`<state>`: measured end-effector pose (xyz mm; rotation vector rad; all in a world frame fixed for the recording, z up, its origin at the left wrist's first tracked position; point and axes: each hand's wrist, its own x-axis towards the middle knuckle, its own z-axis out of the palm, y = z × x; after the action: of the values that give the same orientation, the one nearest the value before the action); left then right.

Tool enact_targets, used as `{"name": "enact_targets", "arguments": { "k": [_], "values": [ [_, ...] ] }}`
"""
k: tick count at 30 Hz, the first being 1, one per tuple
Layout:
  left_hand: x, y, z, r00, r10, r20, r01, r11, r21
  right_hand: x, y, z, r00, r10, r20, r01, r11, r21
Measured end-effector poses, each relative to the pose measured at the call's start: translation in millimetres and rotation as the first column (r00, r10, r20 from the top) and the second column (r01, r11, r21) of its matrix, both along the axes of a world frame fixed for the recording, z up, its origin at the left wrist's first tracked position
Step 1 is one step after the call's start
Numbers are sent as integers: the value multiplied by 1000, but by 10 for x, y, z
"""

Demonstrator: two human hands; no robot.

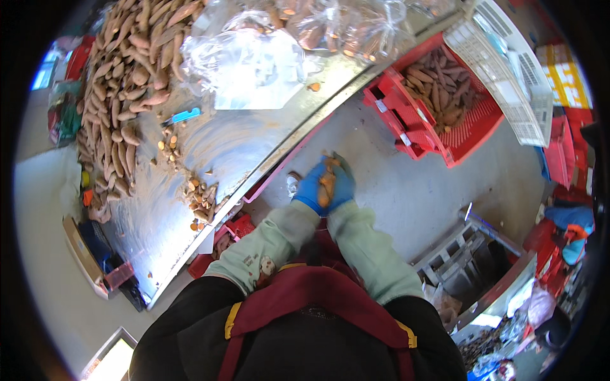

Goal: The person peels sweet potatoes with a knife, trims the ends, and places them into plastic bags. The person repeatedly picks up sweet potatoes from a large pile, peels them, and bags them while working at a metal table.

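Note:
Both my hands wear blue gloves and are held together in front of my body, over the floor beside the metal table. My left hand [310,190] and my right hand [343,185] close around sweet potatoes [326,183] between them; how many is hard to tell, as the fingers hide part. On the metal table [228,147], left of my hands, lie a large heap of sweet potatoes [114,109], a blue-handled knife [186,115], small cut ends [169,145] and a pile of trimmed pieces [202,202]. Clear plastic bags [248,62] lie toward the table's far edge.
A red plastic crate [483,126] holding sweet potatoes stands at the upper right, with a white slatted crate [505,81] beside it. A grey metal frame [467,252] stands at the lower right. Filled plastic bags [357,31] sit at the table's far end. The table's edge runs diagonally left of my hands.

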<state>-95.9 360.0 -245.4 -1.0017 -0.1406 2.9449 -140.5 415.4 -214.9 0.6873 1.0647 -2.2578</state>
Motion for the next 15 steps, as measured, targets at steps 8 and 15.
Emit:
{"name": "enact_targets", "arguments": {
  "k": [8, 15],
  "values": [
    [1195, -789, -523, 829, -27, 559, 556, 153, -817, -270, -312, -292, 746, 629, 218, -666, 704, 247],
    [1802, -1299, 1490, 893, 366, 260, 449, -693, -564, 59, 19, 216, 431, 901, 45, -896, 422, 139]
  ]
}}
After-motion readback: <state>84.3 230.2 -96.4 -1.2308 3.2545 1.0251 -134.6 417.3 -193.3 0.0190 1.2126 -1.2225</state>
